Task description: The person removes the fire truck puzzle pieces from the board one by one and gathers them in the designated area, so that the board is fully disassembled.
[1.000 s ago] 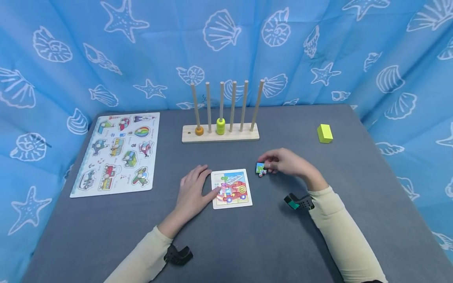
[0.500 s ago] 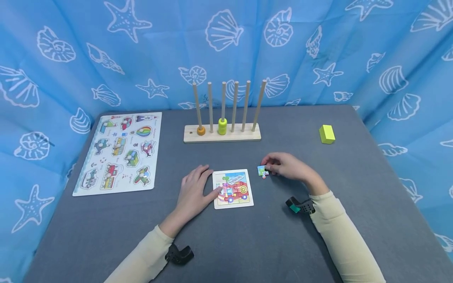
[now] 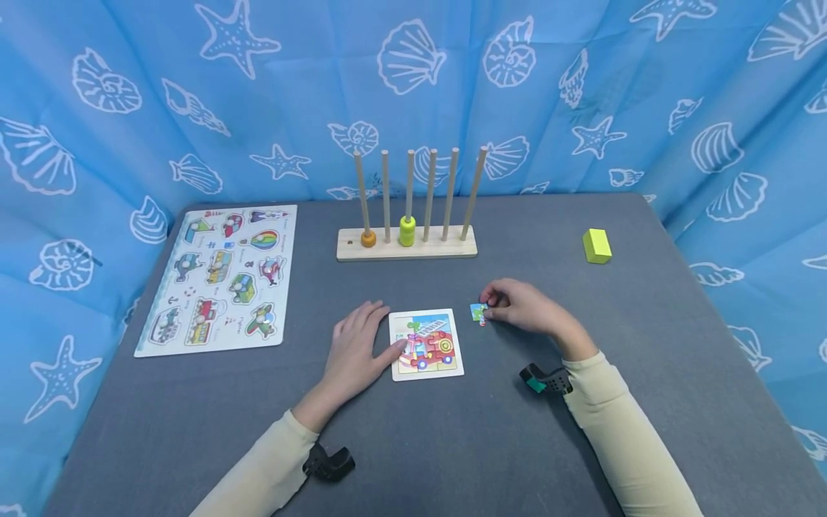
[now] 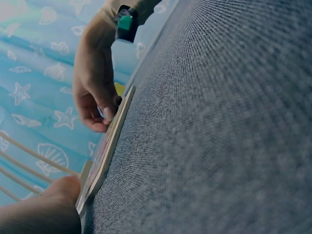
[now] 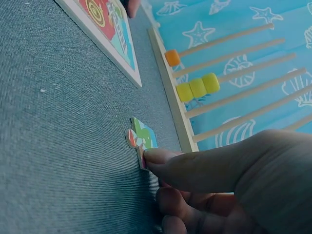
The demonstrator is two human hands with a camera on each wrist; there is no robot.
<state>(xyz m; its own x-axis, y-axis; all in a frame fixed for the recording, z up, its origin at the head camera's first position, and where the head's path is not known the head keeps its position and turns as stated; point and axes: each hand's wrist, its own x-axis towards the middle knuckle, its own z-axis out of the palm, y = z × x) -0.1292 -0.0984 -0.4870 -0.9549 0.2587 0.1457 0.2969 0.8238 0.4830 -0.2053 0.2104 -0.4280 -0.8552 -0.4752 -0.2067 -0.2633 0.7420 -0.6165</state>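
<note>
Head view: the hands are apart. The left hand [image 3: 354, 348], fingers extended, lays its thumb on the left edge of a jigsaw tray [image 3: 429, 374] holding fire-engine pieces [image 3: 429, 350], hiding a little. Just right of it, the right hand [image 3: 525, 309] pinches 1 jigsaw piece [image 3: 477, 311].

Left wrist view: the tray is nearly edge-on, hard to read.

Right wrist view: the thumb covers 1 end of the piece; the tray is cut off; a peg rack [image 5: 170, 92] carries 1 orange bead [image 5: 172, 57] and 3 yellow beads [image 5: 198, 87].

High downward head view, low close sideways wrist views, puzzle [image 3: 429, 347] seemingly in all.
</note>
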